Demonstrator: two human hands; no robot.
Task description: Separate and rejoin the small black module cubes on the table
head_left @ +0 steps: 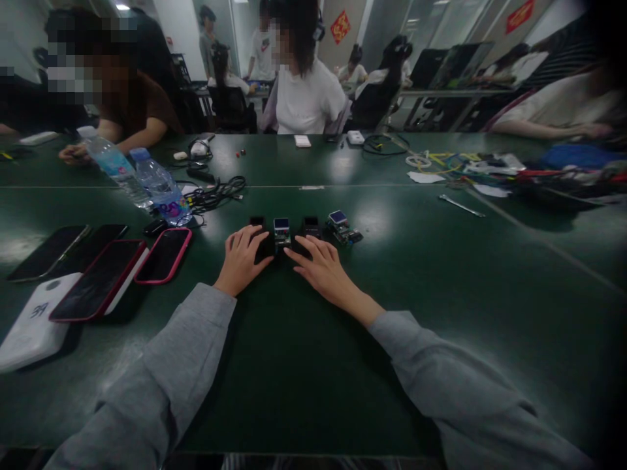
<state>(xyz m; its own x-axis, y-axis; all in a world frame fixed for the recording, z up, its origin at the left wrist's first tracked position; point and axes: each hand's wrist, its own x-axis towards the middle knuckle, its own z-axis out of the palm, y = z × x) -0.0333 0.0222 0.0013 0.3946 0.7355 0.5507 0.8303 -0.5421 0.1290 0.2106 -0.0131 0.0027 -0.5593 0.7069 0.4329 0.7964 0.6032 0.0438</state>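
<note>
**Two hands close in on a row of small modules at mid-surface**

Grey sleeves reach in from the near edge of the green surface [304, 378]. The left hand [242, 260] lies flat, fingers spread over a black block [265, 247]; whether thumb and fingers pinch it cannot be told. The right hand [321, 269] is released, fingers loosely fanned, its index tip just beside the screened module [281, 230]. That module sits between the two hands, in the middle of the surface, which looks like a steadying approach from both sides. It belongs to a short row running parallel to the near edge, with a second black block [311, 226] and a blue-screened board [340, 223] just to its right, so the right hand has little room there.

Toward the left edge lie red-cased phones [164, 254] and a white box [34, 326]. Beyond them stand two water bottles [159, 189] and a cable tangle [215, 190]. A wrench [460, 205] lies toward the right. A person in a white shirt [308, 98] sits at the far edge.
</note>
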